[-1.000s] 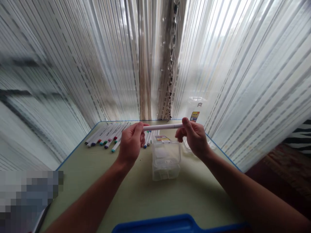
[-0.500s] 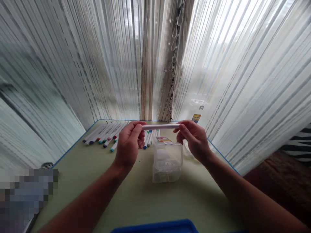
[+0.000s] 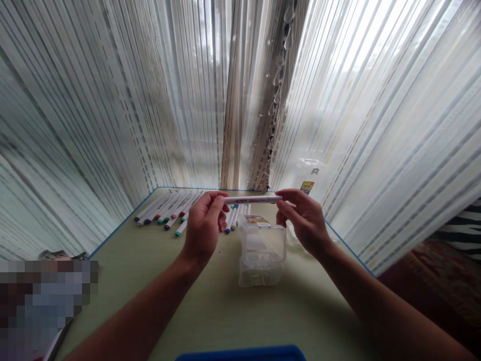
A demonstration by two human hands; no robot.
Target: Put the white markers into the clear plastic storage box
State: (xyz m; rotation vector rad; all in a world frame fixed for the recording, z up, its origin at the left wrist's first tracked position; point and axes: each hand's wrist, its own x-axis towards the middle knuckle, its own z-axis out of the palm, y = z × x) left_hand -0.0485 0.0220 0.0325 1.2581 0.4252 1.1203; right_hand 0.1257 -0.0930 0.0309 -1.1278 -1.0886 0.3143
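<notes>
A white marker (image 3: 251, 199) is held level above the table between both hands. My left hand (image 3: 205, 218) pinches its left end with thumb and fingers. At the other end, my right hand (image 3: 302, 213) is closed on the tip between thumb and forefinger. Dark print shows along the barrel. Below it stands a clear plastic box (image 3: 263, 255) with its lid raised. Several white markers with coloured ends (image 3: 171, 206) lie side by side beyond my left hand. More markers (image 3: 236, 218) lie behind the box, partly hidden by my left hand.
The pale green table (image 3: 180, 301) has a blue edge. A clear package with a yellow label (image 3: 307, 187) stands at the back right, partly behind my right hand. A blue object (image 3: 240, 354) lies at the near edge. Striped string curtains (image 3: 180, 100) hang behind the table.
The marker has been turned about its length, so dark print now faces me. My right fingers have shifted at its end. The whole view has shifted slightly.
</notes>
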